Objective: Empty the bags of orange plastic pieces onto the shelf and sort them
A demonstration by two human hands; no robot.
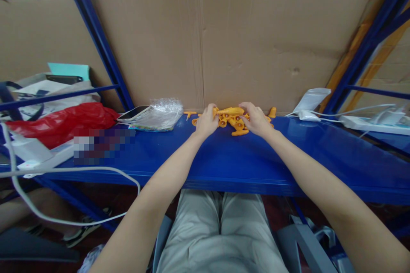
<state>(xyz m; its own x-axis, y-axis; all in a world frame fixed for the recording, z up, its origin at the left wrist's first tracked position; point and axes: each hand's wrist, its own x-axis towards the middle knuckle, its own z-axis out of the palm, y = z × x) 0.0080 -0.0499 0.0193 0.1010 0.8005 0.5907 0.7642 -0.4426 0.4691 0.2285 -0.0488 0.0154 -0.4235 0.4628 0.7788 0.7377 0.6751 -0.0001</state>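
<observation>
- Light grey trousers [221, 230] are seen nearest, under the blue bench [224, 158].
- A pile of orange plastic parts [232, 118] is placed at the far edge of the bench, against the cardboard wall [256, 42].
- The pile is gripped from both sides: the left hand [206, 121] is closed on its left end, and the right hand [256, 120] is curled over its right end.
- A clear plastic bag [162, 113] is laid near, to the left.

A glossy blue metal tabletop [224, 158] runs across the full width, backed by a creased brown cardboard sheet [256, 42] standing against blue steel rack uprights [96, 38]. At the left end lie a red plastic bag [60, 123] and a white cable [80, 169]. At the right end lies a white power strip [368, 124], and the floor [278, 209] beneath is dark.
</observation>
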